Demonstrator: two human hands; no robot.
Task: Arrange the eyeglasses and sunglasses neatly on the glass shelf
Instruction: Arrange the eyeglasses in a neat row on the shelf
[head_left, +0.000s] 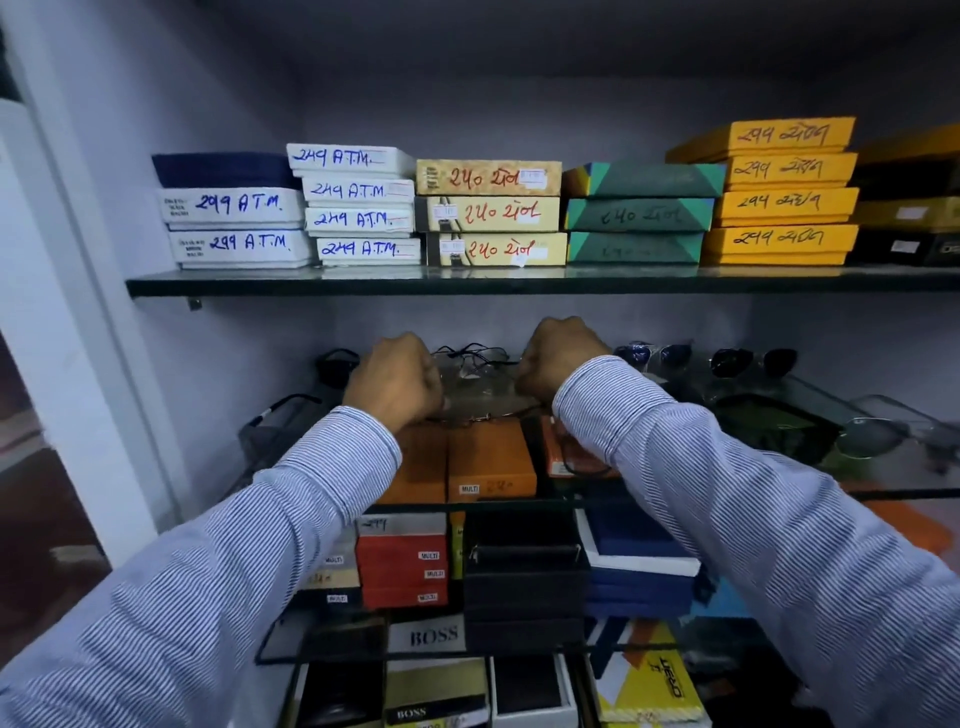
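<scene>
Both my hands reach onto the middle glass shelf (893, 491). My left hand (397, 376) and my right hand (558, 358) are closed at the two ends of a thin-framed pair of clear eyeglasses (478, 374) held between them. A dark pair of glasses (337, 364) lies just left of my left hand. Right of my right hand stand blue-lensed sunglasses (654, 356) and black sunglasses (750, 361) in a row at the back. A green-lensed pair (774, 428) and a grey-lensed pair (878, 431) lie nearer the front right. Another pair (275, 421) sits front left.
The upper glass shelf (363, 285) carries stacked labelled boxes, white, beige, green and yellow (784, 202). Orange boxes (488, 462) show under the middle shelf. Lower shelves hold red, black and blue boxes (524, 577). A white wall panel (62, 312) bounds the left side.
</scene>
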